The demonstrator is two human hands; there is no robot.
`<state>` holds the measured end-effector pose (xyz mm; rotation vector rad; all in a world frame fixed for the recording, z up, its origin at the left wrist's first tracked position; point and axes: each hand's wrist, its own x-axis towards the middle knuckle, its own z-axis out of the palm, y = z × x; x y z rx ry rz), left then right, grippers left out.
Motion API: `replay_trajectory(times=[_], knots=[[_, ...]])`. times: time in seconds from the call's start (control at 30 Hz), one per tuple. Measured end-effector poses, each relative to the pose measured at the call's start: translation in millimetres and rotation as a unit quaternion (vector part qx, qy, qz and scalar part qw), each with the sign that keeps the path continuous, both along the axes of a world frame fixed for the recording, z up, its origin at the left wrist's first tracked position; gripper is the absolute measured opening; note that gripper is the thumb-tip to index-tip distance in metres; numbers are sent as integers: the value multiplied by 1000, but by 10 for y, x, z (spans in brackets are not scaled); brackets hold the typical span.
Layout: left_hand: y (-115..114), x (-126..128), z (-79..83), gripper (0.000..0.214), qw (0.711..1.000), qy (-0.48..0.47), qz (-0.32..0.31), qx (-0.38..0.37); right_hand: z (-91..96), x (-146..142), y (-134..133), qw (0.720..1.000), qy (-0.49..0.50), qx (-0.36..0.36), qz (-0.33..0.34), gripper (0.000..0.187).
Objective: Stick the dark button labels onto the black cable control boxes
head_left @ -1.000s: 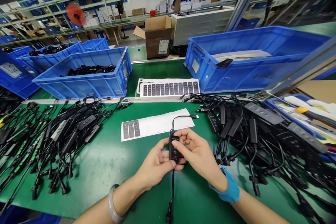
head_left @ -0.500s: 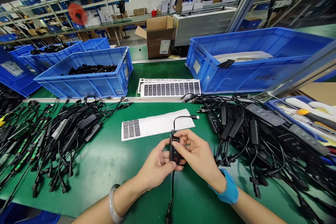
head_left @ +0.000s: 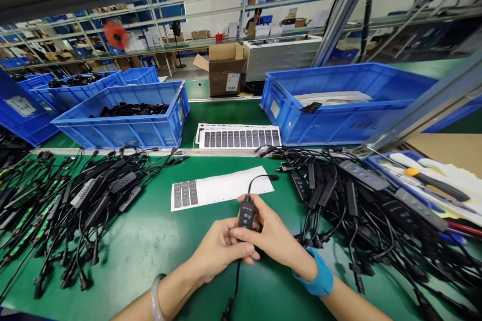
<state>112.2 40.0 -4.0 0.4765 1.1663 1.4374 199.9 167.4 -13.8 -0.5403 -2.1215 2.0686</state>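
Right thumb (head_left: 246,234) moved down black controller (head_left: 246,214); both hands (head_left: 213,251) (head_left: 278,238) hold it.

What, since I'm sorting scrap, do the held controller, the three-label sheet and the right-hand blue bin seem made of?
Controller: probably plastic, dark satin, from its straight, rigid-looking edges. Sheet: paper or film, matte white, looking thin. Bin: likely plastic, slightly shiny, with moulded-looking rim.

Plastic, paper and cloth

The controller (head_left: 246,213) I hold looks like smooth, dark plastic. My bench (head_left: 131,246) has a smooth surface with a soft sheen. The label sheet (head_left: 226,186) looks like paper, the bins (head_left: 124,133) ribbed plastic, the box (head_left: 218,74) plain cardboard. My wristband (head_left: 318,273) has a matt, cloth-like look; my bangle (head_left: 154,298) is smooth and glossy.
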Motion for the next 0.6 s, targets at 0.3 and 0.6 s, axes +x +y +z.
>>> replay_trajectory(times=[0.3, 0.6], knots=[[28, 45, -121, 55, 999, -24, 46, -14, -78, -24, 6, 997, 10, 58, -47, 53], [7, -97, -11, 55, 976, 210, -33, -47, -30, -49, 106, 981, 22, 182, -68, 50]])
